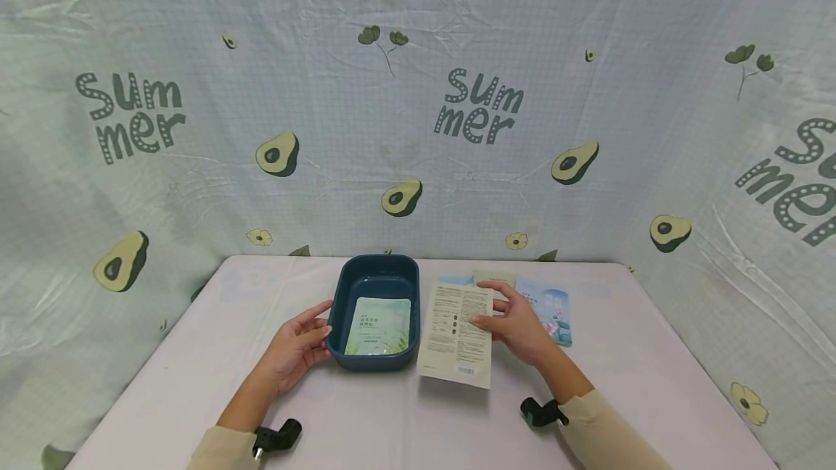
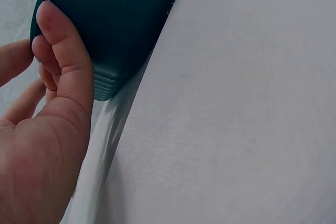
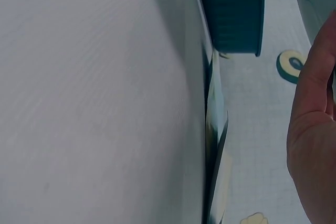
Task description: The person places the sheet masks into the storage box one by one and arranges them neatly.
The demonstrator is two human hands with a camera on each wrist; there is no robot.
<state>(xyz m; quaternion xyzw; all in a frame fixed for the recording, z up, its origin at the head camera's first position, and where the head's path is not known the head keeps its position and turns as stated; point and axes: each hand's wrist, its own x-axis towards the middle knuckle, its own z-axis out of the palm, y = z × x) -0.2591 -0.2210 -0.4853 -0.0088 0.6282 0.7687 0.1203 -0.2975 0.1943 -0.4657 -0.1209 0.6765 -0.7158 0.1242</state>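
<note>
A dark blue-green rectangular bin (image 1: 374,362) stands on the table, with a flat pale-green packet (image 1: 379,325) lying inside it. At its left side, my left hand (image 1: 300,347) holds the wall near the rim, thumb and fingertips at the edge. My right hand (image 1: 516,321) pinches a flat beige packet (image 1: 455,336) by its right edge. Small print and a barcode face up on this packet, which hangs over the table just right of the bin. In the right wrist view, only part of that hand (image 3: 317,124) and of the packet (image 3: 311,3) shows.
Behind the right hand lie more flat packets: a blue one with a floral print (image 1: 555,314), a beige one (image 1: 493,276) and another blue one (image 1: 456,280). The white table (image 1: 366,419) meets a hanging avocado-print cloth (image 1: 326,114) at its back edge.
</note>
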